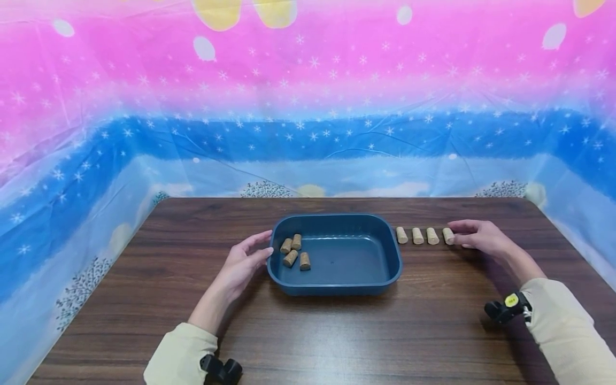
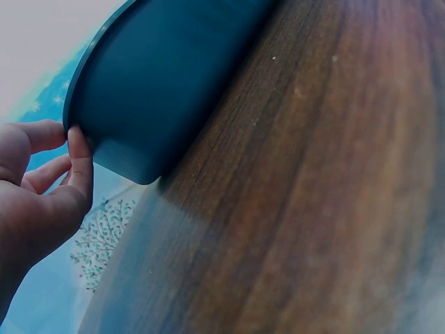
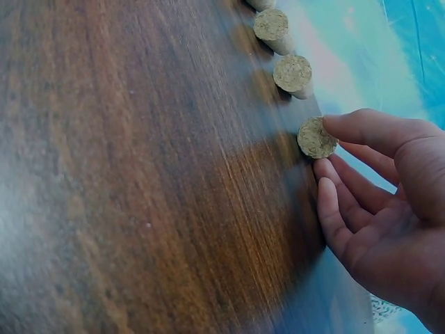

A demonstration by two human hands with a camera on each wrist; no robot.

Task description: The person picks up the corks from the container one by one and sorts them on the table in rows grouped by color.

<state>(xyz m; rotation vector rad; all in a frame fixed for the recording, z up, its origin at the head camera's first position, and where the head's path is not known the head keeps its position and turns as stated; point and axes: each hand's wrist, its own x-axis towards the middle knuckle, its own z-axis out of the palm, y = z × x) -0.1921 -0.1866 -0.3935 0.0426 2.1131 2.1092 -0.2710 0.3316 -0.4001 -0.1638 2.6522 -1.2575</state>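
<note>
A dark blue plastic basin stands on the table, with several brown corks lying in its left part. My left hand pinches the basin's left rim; in the left wrist view, the thumb and a finger of that hand meet at the rim. To the right of the basin, several pale corks lie in a row. The rightmost cork is between the thumb and fingers of my right hand, which holds it at table level.
The dark wooden table reaches back to a hanging cloth with pink and blue snowflake print. A black wrist camera sits by the left sleeve and another camera by the right sleeve.
</note>
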